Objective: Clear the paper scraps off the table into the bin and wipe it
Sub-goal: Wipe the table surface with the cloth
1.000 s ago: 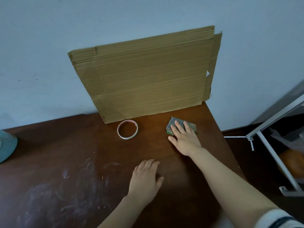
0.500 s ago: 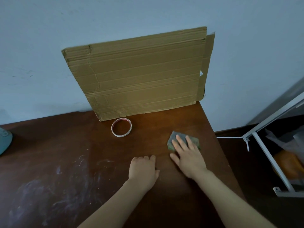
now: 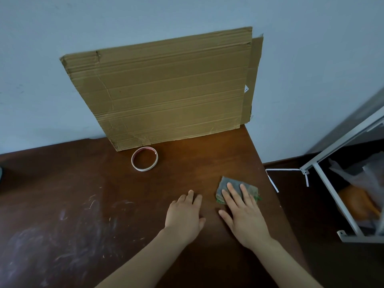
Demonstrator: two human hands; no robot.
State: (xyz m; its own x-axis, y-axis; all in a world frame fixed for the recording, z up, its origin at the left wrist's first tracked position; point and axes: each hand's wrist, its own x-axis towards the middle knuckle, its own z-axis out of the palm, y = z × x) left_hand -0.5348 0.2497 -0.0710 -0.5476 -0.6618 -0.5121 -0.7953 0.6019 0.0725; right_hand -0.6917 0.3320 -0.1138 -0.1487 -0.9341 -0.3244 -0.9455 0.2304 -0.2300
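Note:
A folded grey and green cloth (image 3: 227, 183) lies on the dark brown table (image 3: 83, 183) near its right edge. My right hand (image 3: 244, 215) presses flat on the cloth with straight fingers. My left hand (image 3: 184, 215) rests flat on the bare wood just left of it, holding nothing. White smudges and tiny flecks (image 3: 68, 235) mark the table's left part. No paper scraps show on the table.
A big cardboard sheet (image 3: 166, 90) leans on the wall at the back. A roll of tape (image 3: 144, 159) lies in front of it. Right of the table, a white frame (image 3: 332, 204) holds a bag with an orange thing (image 3: 353, 202).
My right hand has dragged the cloth from near the cardboard toward me along the right side of the table. My left hand stays flat beside it.

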